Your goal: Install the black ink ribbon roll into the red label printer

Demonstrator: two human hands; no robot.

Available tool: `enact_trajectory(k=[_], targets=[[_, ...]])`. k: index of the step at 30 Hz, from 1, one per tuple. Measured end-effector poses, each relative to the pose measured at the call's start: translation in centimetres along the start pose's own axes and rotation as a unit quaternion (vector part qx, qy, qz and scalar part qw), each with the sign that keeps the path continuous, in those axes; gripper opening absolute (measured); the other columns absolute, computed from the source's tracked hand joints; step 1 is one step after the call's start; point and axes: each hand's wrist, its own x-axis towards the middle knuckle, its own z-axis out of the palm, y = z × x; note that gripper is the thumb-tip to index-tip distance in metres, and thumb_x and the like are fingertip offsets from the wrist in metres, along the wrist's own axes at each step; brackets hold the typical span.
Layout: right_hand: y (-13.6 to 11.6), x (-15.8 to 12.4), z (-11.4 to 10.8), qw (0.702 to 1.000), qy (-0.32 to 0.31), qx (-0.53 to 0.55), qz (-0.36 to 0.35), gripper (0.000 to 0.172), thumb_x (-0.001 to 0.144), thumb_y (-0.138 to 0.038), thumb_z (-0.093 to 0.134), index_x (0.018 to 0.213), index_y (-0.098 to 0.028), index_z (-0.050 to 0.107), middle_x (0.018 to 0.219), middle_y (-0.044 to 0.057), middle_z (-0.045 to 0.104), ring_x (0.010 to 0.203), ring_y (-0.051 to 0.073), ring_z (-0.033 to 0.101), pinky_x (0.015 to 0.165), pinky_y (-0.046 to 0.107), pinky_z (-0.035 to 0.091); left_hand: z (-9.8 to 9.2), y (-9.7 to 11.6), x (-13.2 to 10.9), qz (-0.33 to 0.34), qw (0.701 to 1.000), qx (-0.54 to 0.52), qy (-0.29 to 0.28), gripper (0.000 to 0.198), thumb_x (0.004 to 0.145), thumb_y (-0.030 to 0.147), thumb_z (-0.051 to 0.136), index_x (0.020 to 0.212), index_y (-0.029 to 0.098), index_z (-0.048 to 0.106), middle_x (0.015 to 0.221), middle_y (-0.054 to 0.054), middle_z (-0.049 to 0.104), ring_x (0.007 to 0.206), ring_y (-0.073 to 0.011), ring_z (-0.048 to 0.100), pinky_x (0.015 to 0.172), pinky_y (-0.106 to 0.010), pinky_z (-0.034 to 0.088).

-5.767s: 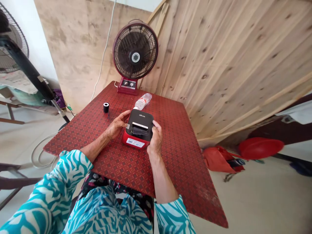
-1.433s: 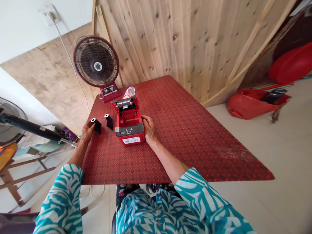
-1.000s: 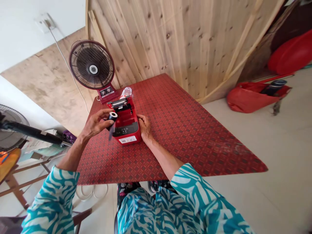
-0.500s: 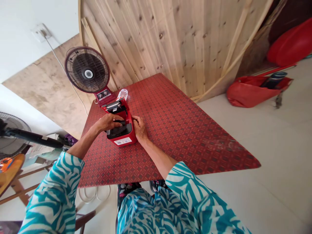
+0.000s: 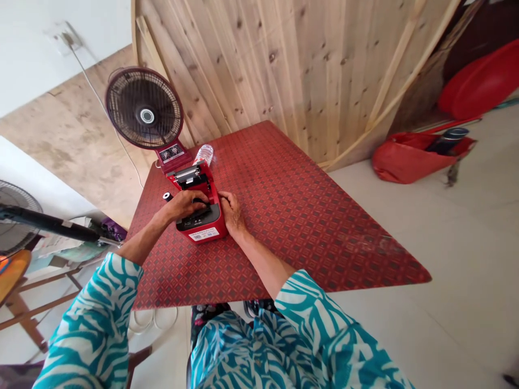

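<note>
While on the label printer [image 5: 198, 231], left fingers [image 5: 188, 202] curled, right fingers [image 5: 229, 205] spread (roomy tabletop [image 5: 308, 227])

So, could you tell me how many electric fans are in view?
2. A desk fan stands at the far corner of the red patterned table; a pedestal fan stands beyond the table at the far left, partly cut off by the frame.

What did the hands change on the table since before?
The left hand picked up a black roll from the table and moved it over to the open red printer; its fingers now press down inside. The right hand stayed on the printer's side. The other black roll stayed on the table.
</note>
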Motion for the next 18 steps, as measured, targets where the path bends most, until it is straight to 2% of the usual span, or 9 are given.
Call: enact_trajectory(k=[3,7,11,13,15,18], targets=[[-0.1,-0.1,0.0,1.0,0.001,-0.001,0.004,0.027,0.085,-0.032,0.047,0.098,-0.026,0.071,0.108,0.005,0.071,0.112,0.023,0.062,0.108,0.042,0.048,-1.1,0.3,0.2,0.001,1.0,0.002,-0.029,0.015,0.079,0.022,0.069,0.089,0.026,0.079,0.096,-0.001,0.079,0.093,-0.0253,0.073,0.095,-0.037,0.055],[-0.2,-0.2,0.1,1.0,0.003,0.006,0.004,0.027,0.085,-0.032,0.047,0.098,-0.027,0.071,0.107,0.004,0.071,0.111,0.022,0.062,0.108,0.042,0.047,-1.9,0.3,0.2,0.001,0.999,-0.047,0.004,0.019,0.081,0.03,0.07,0.097,0.025,0.078,0.096,-0.003,0.078,0.097,-0.0256,0.071,0.097,-0.039,0.054],[-0.2,-0.1,0.1,1.0,0.003,0.003,0.011,0.027,0.085,-0.033,0.048,0.098,-0.027,0.071,0.107,0.004,0.071,0.111,0.022,0.062,0.108,0.042,0.047,-0.4,-0.2,0.0,-0.006,0.983,-0.179,0.046,0.03,0.082,0.034,0.07,0.108,0.02,0.073,0.106,-0.007,0.076,0.102,-0.025,0.07,0.098,-0.042,0.055],[-0.1,-0.1,0.1,1.0,0.003,-0.001,0.015,0.027,0.085,-0.033,0.048,0.098,-0.026,0.071,0.107,0.004,0.071,0.112,0.023,0.062,0.108,0.043,0.047,0.5,-0.5,0.0,-0.003,0.974,-0.222,0.043,0.033,0.082,0.034,0.07,0.112,0.019,0.071,0.108,-0.008,0.076,0.103,-0.0244,0.07,0.098,-0.042,0.055],[-0.1,-0.1,0.0,1.0,0.0,-0.002,0.014,0.028,0.085,-0.033,0.047,0.098,-0.026,0.071,0.108,0.005,0.071,0.112,0.023,0.062,0.108,0.043,0.047,0.8,-0.7,-0.2,0.007,0.977,-0.213,0.026,0.033,0.081,0.033,0.07,0.111,0.019,0.071,0.108,-0.008,0.076,0.104,-0.0249,0.07,0.098,-0.042,0.055],[-0.2,-0.1,-0.1,1.0,-0.004,-0.001,0.009,0.028,0.086,-0.033,0.048,0.099,-0.026,0.071,0.108,0.005,0.071,0.112,0.023,0.062,0.108,0.042,0.048,0.3,-0.9,-0.8,0.015,0.992,-0.121,0.019,0.029,0.08,0.032,0.07,0.107,0.022,0.075,0.108,-0.007,0.076,0.106,-0.0267,0.069,0.102,-0.042,0.054]])
